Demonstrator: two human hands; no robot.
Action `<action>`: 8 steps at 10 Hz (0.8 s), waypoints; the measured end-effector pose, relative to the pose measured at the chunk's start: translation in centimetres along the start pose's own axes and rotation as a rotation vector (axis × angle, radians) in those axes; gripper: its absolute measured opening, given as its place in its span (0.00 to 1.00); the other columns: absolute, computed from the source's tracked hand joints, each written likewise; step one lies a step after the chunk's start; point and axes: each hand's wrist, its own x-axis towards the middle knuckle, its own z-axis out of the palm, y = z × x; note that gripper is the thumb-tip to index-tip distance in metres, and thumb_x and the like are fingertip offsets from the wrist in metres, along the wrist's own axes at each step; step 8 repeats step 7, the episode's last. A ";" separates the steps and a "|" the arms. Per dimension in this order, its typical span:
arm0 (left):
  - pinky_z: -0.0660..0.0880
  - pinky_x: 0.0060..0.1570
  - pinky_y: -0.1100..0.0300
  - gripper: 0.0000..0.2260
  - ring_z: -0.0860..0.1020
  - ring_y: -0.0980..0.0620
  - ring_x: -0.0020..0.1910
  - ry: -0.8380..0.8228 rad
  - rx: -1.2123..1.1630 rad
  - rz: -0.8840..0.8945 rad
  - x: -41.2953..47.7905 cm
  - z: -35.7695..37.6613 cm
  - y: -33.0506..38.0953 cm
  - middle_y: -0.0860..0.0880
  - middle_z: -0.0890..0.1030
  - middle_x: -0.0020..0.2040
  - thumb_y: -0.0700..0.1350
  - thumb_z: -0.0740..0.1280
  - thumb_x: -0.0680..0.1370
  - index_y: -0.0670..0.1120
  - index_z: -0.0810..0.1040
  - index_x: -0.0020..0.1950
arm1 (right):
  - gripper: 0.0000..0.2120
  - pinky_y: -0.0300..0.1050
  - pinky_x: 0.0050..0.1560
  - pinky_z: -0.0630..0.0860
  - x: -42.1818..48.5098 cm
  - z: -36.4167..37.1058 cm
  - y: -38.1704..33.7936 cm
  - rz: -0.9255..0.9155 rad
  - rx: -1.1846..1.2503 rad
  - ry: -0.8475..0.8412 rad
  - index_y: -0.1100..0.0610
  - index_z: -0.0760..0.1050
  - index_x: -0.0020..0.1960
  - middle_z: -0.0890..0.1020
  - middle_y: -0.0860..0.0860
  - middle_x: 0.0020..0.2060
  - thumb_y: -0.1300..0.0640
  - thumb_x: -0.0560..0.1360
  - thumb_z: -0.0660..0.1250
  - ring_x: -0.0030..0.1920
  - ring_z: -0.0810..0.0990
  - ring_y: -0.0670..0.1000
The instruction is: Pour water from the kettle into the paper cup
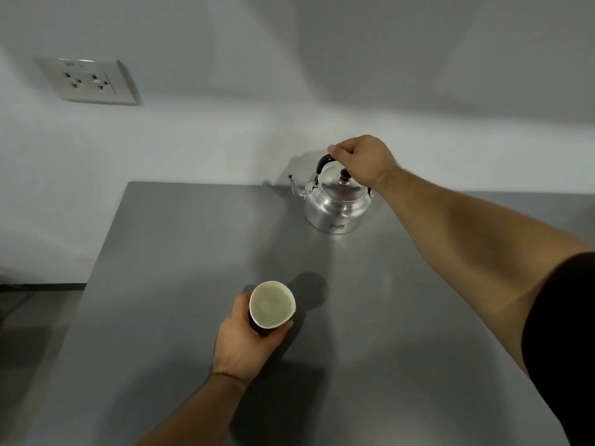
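A shiny metal kettle (335,204) with a black lid knob and black handle stands upright at the far side of the grey table (161,284), its spout pointing left. My right hand (360,159) is closed over the top of the kettle's handle. Near the table's middle front, a paper cup (272,304) with a white inside and dark outside holds pale liquid; its rim is squeezed slightly out of round. My left hand (244,342) wraps around the cup's side from below and left.
The table's left edge runs diagonally from upper middle to lower left, with floor beyond it. A white wall stands behind the table, bearing a double power socket (90,82) at upper left.
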 end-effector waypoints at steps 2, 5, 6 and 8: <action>0.74 0.49 0.75 0.33 0.81 0.68 0.54 -0.055 -0.074 -0.021 0.1 -0.4 -0.1 0.71 0.81 0.56 0.58 0.83 0.61 0.65 0.74 0.63 | 0.22 0.58 0.59 0.75 -1.3 -0.3 -1.4 -0.083 -0.246 0.060 0.58 0.85 0.53 0.83 0.56 0.52 0.46 0.85 0.56 0.55 0.78 0.59; 0.73 0.65 0.63 0.34 0.80 0.57 0.63 -0.109 0.029 0.107 -0.4 -3.5 1.9 0.57 0.82 0.64 0.32 0.75 0.68 0.51 0.74 0.72 | 0.14 0.59 0.64 0.73 -8.3 -3.5 -1.7 -0.264 -0.172 0.215 0.56 0.83 0.62 0.84 0.56 0.58 0.53 0.85 0.62 0.61 0.78 0.59; 0.68 0.66 0.70 0.35 0.77 0.54 0.68 -0.056 0.164 0.120 -1.2 -6.0 3.1 0.60 0.78 0.67 0.28 0.64 0.69 0.50 0.72 0.74 | 0.13 0.58 0.62 0.75 -12.1 -5.0 -2.5 -0.318 -0.116 0.261 0.57 0.84 0.62 0.85 0.55 0.56 0.55 0.84 0.64 0.59 0.79 0.58; 0.67 0.66 0.62 0.32 0.76 0.47 0.69 0.064 0.302 0.138 -1.4 -7.9 5.0 0.51 0.78 0.70 0.30 0.65 0.72 0.49 0.71 0.75 | 0.12 0.56 0.62 0.75 -15.7 -6.5 -3.0 -0.380 -0.033 0.345 0.58 0.84 0.62 0.85 0.55 0.55 0.57 0.83 0.66 0.57 0.79 0.58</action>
